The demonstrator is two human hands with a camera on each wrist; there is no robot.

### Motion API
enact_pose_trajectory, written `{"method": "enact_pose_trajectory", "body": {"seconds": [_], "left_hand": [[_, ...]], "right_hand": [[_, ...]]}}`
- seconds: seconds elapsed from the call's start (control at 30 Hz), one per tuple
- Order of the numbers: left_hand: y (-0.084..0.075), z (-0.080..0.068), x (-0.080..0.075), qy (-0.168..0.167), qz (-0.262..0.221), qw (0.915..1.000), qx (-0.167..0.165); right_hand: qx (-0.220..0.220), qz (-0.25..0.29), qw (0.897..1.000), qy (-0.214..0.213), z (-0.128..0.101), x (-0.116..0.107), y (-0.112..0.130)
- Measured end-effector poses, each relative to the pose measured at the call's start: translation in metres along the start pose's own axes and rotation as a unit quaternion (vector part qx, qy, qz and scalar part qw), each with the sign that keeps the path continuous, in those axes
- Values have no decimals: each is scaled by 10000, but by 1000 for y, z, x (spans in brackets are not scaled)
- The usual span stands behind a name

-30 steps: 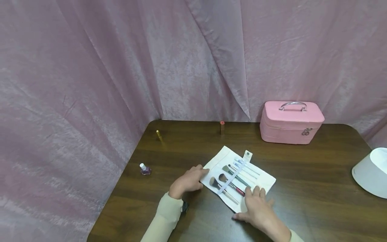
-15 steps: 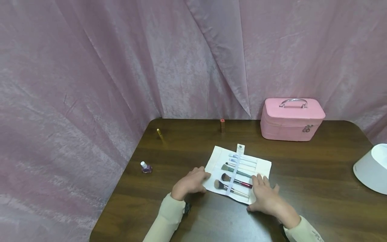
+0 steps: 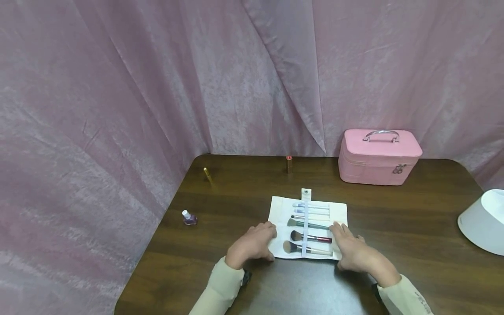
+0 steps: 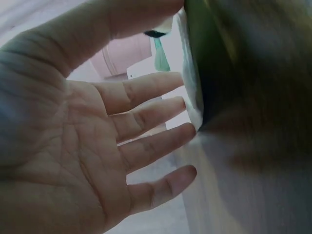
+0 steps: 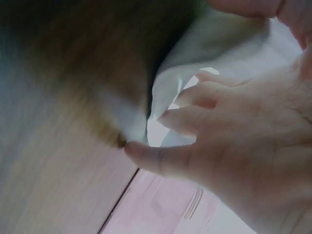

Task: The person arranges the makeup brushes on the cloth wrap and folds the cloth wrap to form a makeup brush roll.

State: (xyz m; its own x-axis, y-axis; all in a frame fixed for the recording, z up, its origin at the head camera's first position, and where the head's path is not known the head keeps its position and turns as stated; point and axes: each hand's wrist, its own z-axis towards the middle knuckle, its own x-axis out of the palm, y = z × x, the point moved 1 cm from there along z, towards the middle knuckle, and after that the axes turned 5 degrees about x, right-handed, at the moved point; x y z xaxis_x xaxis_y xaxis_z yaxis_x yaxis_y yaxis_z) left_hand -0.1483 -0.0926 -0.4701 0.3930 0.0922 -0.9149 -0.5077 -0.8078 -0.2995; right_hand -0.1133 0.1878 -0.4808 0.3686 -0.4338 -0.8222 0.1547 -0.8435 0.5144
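A white fabric makeup brush roll (image 3: 278,214) lies unfolded on the table, its snap tab (image 3: 306,194) pointing away from me. Several makeup brushes lie across it under a pale elastic band (image 3: 305,229); the nearest is a fluffy brush (image 3: 289,247), then one with a red handle (image 3: 320,239) and a green brush (image 3: 293,222). My left hand (image 3: 252,245) touches the roll's left edge with fingers spread and fairly straight, as the left wrist view shows. On the right side, my right hand (image 3: 356,253) rests extended fingers on the roll's edge (image 5: 161,92), over the handle ends.
At the back right stands a pink vanity case (image 3: 378,168). A lipstick tube (image 3: 289,165) stands at the back edge, with a small gold tube (image 3: 207,174) to its left. A purple nail polish bottle (image 3: 190,218) sits near the left edge, and a white lampshade (image 3: 480,223) at far right.
The brush roll has turned anticlockwise from a slant to nearly square with the table. My right hand has shifted right and away from me with it; my left hand moved slightly right.
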Motion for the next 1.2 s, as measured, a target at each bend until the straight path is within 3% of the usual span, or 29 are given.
{"method": "enact_pose_trajectory", "body": {"seconds": [0.27,0.4,0.63,0.83,0.97,1.07,1.2], "left_hand": [[-6,-3,5,-66,772,9968,192],[-8,-4,7,-112,1126,9931,296],[-8,-3,3,-198,1147,9924,403],[-1,-1,0,-430,697,9952,543],[5,1,-4,-551,-279,9969,483],[10,4,-5,-621,-1006,9923,363],[12,8,-5,-794,-1112,9904,211]], "right_hand": [[-610,22,9979,-218,3,-8,-15],[-686,-74,9975,-146,0,-5,-21],[-989,32,9948,-245,0,-7,-25],[-1142,140,9932,-205,-1,-11,-29],[-1105,215,9935,-192,0,-15,-32],[-1105,172,9931,-346,2,-19,-35],[-1006,87,9933,-566,6,-22,-35]]}}
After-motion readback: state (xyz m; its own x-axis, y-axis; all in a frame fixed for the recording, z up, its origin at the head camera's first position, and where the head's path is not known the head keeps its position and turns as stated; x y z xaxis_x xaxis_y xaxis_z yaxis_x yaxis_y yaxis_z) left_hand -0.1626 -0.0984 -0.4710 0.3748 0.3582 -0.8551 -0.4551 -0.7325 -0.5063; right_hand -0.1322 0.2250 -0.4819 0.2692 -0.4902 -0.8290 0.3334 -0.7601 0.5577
